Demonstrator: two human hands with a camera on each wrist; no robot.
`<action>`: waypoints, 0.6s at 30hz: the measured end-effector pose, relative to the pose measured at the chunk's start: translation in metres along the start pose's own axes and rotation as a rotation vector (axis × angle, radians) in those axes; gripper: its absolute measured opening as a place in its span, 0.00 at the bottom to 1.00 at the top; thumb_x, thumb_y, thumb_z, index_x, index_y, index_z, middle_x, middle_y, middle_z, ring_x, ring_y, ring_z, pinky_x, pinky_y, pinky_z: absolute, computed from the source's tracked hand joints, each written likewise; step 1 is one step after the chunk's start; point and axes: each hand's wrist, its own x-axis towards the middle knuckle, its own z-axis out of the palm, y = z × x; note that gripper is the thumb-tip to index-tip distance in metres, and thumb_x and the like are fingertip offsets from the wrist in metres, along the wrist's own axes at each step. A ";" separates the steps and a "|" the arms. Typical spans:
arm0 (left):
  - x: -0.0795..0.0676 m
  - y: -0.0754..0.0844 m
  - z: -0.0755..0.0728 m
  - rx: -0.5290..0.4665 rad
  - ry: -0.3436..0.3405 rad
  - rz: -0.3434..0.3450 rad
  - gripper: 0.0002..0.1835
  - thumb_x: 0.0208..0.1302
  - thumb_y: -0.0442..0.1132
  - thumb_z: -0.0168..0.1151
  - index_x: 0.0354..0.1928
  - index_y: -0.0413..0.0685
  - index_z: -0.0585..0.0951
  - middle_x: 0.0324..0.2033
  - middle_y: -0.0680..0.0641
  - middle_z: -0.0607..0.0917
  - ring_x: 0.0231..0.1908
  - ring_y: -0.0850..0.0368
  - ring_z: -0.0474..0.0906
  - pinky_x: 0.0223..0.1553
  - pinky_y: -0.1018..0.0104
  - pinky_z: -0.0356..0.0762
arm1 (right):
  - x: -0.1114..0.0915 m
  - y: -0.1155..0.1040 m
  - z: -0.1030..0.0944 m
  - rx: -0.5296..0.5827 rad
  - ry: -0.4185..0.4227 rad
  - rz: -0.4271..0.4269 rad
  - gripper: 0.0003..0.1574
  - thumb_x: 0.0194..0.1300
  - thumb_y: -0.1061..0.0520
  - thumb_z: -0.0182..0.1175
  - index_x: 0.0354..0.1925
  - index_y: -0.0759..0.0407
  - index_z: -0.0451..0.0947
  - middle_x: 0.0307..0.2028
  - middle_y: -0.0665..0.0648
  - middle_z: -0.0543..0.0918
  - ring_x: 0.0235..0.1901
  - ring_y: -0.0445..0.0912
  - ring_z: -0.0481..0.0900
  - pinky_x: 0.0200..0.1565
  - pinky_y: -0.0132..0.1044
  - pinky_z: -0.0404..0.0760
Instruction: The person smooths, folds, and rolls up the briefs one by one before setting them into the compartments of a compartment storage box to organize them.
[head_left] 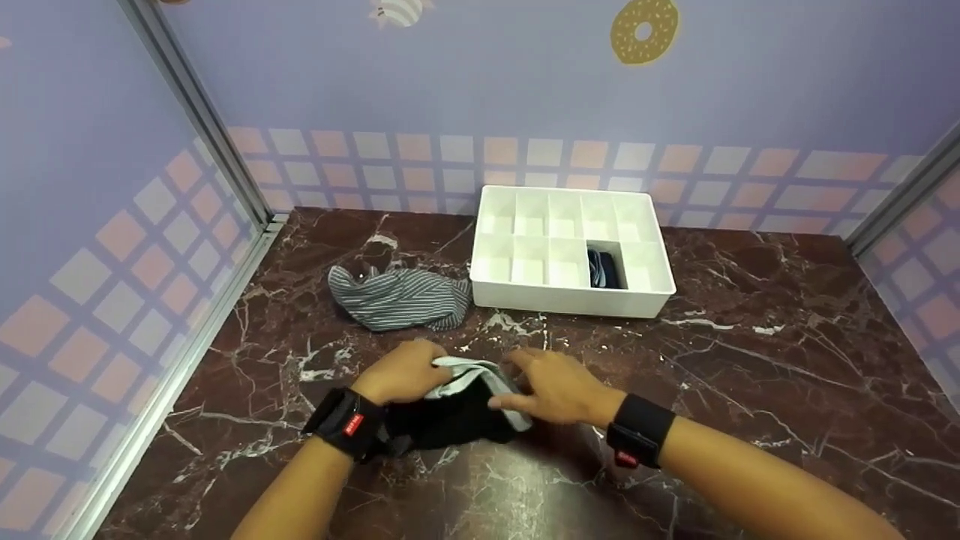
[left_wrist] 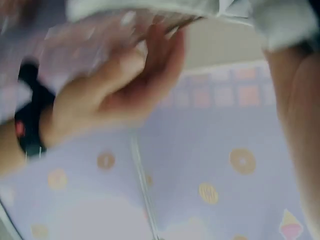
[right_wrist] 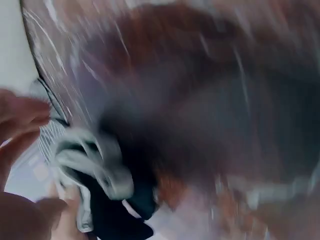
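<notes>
A black garment with a light grey band, apparently underpants, lies partly lifted at the front of the marble table. My left hand grips it by the grey band on the left. On the other side, my right hand hovers at the band's right end, thumb and fingers apart. The right wrist view shows a gap between that hand and the bunched band. In the left wrist view the right hand is blurred, fingers loosely bent and holding nothing visible.
A grey striped cloth lies crumpled behind my left hand. Touching or nearly touching it is a white divided box, with dark folded cloth in one front compartment. Patterned panels enclose the table's back and sides.
</notes>
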 end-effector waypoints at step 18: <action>0.020 0.003 0.002 -0.408 0.130 0.037 0.11 0.62 0.41 0.57 0.26 0.46 0.82 0.20 0.55 0.75 0.24 0.61 0.69 0.30 0.68 0.67 | -0.027 0.064 -0.033 0.415 -0.050 0.102 0.22 0.47 0.58 0.71 0.43 0.55 0.76 0.37 0.51 0.84 0.37 0.47 0.81 0.44 0.45 0.77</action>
